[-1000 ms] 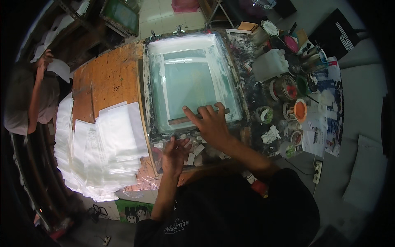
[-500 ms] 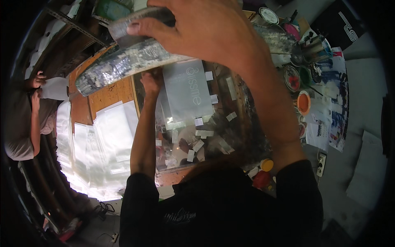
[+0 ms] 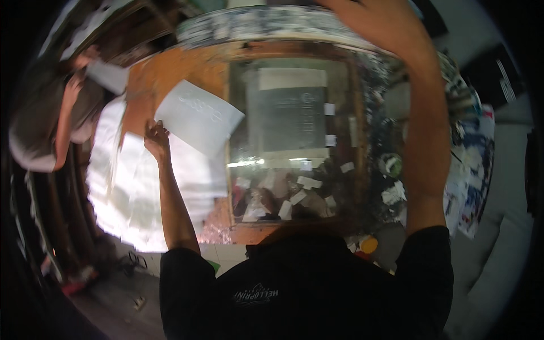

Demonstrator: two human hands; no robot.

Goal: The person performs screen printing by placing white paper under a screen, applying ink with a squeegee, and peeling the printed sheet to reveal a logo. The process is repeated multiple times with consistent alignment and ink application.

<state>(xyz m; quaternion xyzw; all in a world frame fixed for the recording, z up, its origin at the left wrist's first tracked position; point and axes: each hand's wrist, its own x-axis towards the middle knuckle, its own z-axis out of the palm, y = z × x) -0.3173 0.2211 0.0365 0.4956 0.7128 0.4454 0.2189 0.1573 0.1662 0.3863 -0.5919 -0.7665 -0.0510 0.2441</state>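
My left hand (image 3: 157, 137) is closed on the near left edge of a translucent frosted sheet (image 3: 199, 116) with pale print, possibly a plastic bag. The sheet is tilted above a spread of similar white sheets (image 3: 187, 165). At the top edge my right hand (image 3: 378, 24) reaches over a long frame bar (image 3: 266, 26) smeared with paint; its fingertips are cut off by the picture's edge, so its grip is hidden. Below the bar lies a glass plate (image 3: 241, 102) in a wooden surround, with a grey printed rectangle (image 3: 289, 116) on it.
Small white tabs (image 3: 309, 182) dot the glass. A co-worker (image 3: 48, 116) at the far left handles a pale sheet (image 3: 107, 76). Paint-stained clutter (image 3: 391, 164) and papers (image 3: 479, 170) lie at the right. A yellow-lidded pot (image 3: 369, 245) stands near my right sleeve.
My left hand has moved left from the glass, carrying the printed sheet over the white sheets. The paint-smeared bar and my right hand are higher and farther right in view.
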